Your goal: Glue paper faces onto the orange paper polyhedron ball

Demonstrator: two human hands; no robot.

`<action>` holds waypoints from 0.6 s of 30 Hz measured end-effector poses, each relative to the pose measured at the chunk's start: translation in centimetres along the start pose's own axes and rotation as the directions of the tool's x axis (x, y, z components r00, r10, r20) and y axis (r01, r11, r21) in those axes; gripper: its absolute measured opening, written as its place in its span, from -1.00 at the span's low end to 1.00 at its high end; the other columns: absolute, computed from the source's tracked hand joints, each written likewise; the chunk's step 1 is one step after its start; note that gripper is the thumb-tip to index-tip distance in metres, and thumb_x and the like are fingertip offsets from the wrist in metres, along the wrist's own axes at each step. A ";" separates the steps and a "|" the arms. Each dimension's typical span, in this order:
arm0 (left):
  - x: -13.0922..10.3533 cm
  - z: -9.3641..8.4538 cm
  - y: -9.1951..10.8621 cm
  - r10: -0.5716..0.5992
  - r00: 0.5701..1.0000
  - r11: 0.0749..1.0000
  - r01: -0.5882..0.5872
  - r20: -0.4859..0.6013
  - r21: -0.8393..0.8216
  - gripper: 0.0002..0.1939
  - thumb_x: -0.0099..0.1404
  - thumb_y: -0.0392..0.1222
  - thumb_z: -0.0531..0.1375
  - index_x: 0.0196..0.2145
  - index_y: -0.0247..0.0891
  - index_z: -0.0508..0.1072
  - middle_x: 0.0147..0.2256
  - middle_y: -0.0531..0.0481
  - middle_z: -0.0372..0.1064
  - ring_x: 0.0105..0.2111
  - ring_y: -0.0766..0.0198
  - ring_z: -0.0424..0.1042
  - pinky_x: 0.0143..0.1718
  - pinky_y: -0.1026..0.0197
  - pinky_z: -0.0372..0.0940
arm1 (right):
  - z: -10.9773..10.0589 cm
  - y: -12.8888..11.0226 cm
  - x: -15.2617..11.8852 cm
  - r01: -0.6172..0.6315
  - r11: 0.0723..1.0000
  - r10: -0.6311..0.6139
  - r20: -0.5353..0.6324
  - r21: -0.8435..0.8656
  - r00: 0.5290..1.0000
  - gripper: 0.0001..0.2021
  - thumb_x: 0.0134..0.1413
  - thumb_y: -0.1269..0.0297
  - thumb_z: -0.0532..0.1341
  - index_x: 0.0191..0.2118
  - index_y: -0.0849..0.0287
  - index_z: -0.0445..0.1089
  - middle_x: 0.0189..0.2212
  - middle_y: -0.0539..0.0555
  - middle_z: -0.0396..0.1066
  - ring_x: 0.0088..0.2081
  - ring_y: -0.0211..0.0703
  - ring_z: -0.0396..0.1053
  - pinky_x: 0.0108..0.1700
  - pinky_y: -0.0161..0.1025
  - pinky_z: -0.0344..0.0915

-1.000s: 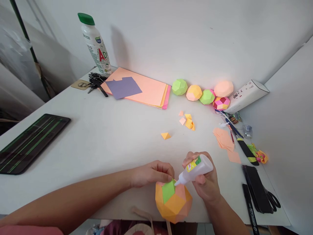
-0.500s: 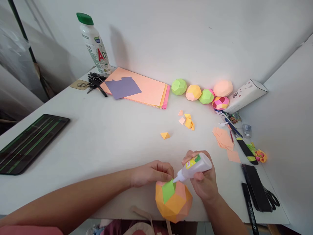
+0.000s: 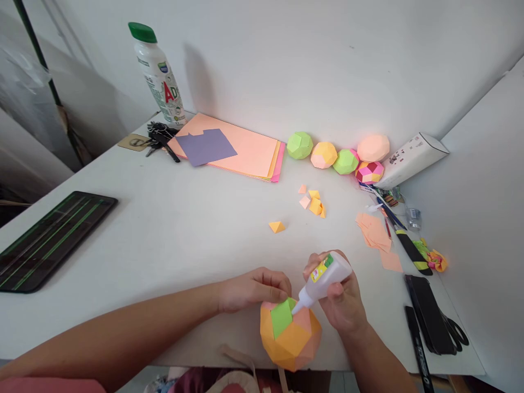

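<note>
Near the table's front edge is a faceted paper ball (image 3: 292, 344) in orange and peach. A green paper piece (image 3: 282, 319) sits at its top. My left hand (image 3: 257, 290) has its fingers curled, thumb and fingertips pinched at the far rim of the green paper; part of the grip is hidden. My right hand (image 3: 344, 305) is wrapped round a white glue bottle (image 3: 326, 277), tilted nozzle down. The nozzle tip meets the right edge of the green paper, beside a peach facet.
Loose paper pieces (image 3: 315, 206) lie beyond the ball. Finished paper balls (image 3: 300, 145) line the wall. Coloured sheets (image 3: 249, 150), a bottle (image 3: 159, 76) and keys (image 3: 159, 136) stand back left, a tablet (image 3: 53, 240) at left. A cutter (image 3: 409, 248), scissors (image 3: 453, 330) and marker (image 3: 418, 346) lie right.
The glue bottle has tipped more upright, and its nozzle has slid down along the right edge of the green paper. My left hand and the ball have stayed nearly still.
</note>
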State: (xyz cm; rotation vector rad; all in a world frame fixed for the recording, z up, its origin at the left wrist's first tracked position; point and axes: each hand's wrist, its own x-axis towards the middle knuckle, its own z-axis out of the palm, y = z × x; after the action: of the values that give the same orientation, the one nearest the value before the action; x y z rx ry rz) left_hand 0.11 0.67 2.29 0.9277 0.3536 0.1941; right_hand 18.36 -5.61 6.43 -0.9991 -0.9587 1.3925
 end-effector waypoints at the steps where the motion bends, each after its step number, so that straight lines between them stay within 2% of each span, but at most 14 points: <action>1: 0.0 -0.1 -0.1 0.002 1.000 1.000 -0.002 0.000 -0.001 -0.77 0.11 -0.08 0.25 -0.56 -0.29 0.39 -0.41 0.04 0.25 -0.32 0.26 0.21 -0.18 0.21 0.16 | -0.1 0.0 0.1 -0.011 1.000 0.011 -0.019 0.011 1.000 -0.63 -0.18 -0.07 0.36 -0.29 0.02 0.38 -0.44 0.00 0.37 -0.40 -0.18 0.24 -0.41 -0.27 0.18; 8: 0.0 -0.1 -0.3 0.018 1.000 1.000 -0.018 0.005 -0.016 -0.78 0.10 -0.09 0.27 -0.55 -0.30 0.43 -0.40 0.05 0.24 -0.34 0.29 0.21 -0.21 0.23 0.16 | -0.3 0.2 0.7 -0.054 0.996 0.065 -0.153 0.077 0.986 -0.60 -0.22 -0.06 0.39 -0.28 0.06 0.41 -0.43 0.03 0.36 -0.38 -0.17 0.26 -0.39 -0.26 0.21; 18: 0.0 -0.1 -0.3 0.027 1.000 0.998 -0.028 -0.004 -0.062 -0.80 0.09 -0.09 0.28 -0.50 -0.29 0.49 -0.36 0.02 0.31 -0.29 0.25 0.25 -0.16 0.21 0.17 | 0.0 0.2 0.6 -0.143 0.986 0.152 -0.111 0.085 0.982 -0.63 -0.13 -0.07 0.34 -0.27 0.08 0.41 -0.42 0.04 0.38 -0.38 -0.15 0.27 -0.38 -0.23 0.21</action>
State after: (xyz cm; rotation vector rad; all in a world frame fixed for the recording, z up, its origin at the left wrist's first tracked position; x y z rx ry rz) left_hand 0.04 0.58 1.96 0.8717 0.3360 0.2305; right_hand 18.30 -5.00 6.17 -1.0996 -0.7519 1.4651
